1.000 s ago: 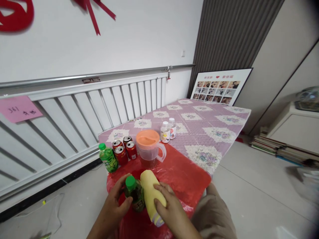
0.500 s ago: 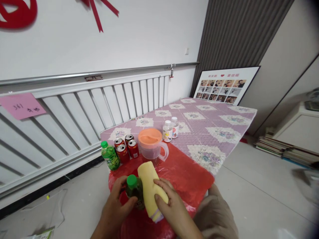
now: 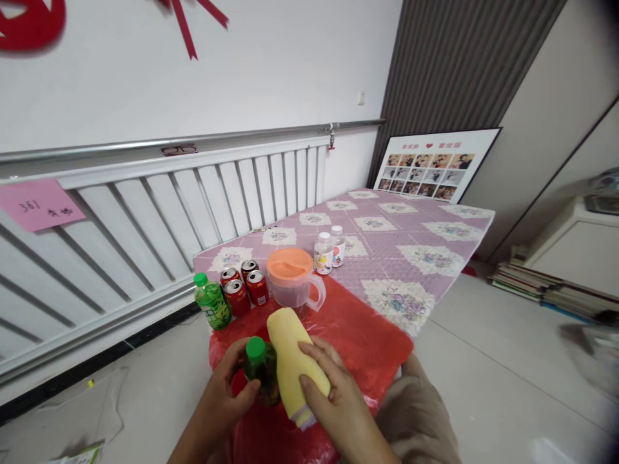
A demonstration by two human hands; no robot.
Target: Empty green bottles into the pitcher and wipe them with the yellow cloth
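Note:
My left hand (image 3: 233,385) is wrapped round a dark bottle with a green cap (image 3: 262,375), held upright over the red plastic sheet (image 3: 360,325). In my right hand (image 3: 333,393) is a folded yellow cloth (image 3: 291,361), its fingers and thumb pinching it on the right side. The cloth's left edge lies right against the bottle; whether it presses on it I cannot tell. Beyond both hands stands a clear pitcher with an orange lid (image 3: 290,274), its handle to the right. The lower part of the bottle is partly hidden by my left fingers and the cloth.
Several red drink cans (image 3: 236,298) and a green-labelled bottle (image 3: 213,303) stand at the left edge. Two small white-capped jars (image 3: 323,254) sit behind the pitcher on the floral tablecloth (image 3: 401,303). A white radiator (image 3: 203,206) runs along the left wall.
The hands, bottle and cloth stay almost in place; the cloth has tilted up very slightly. The whole view has shifted a little.

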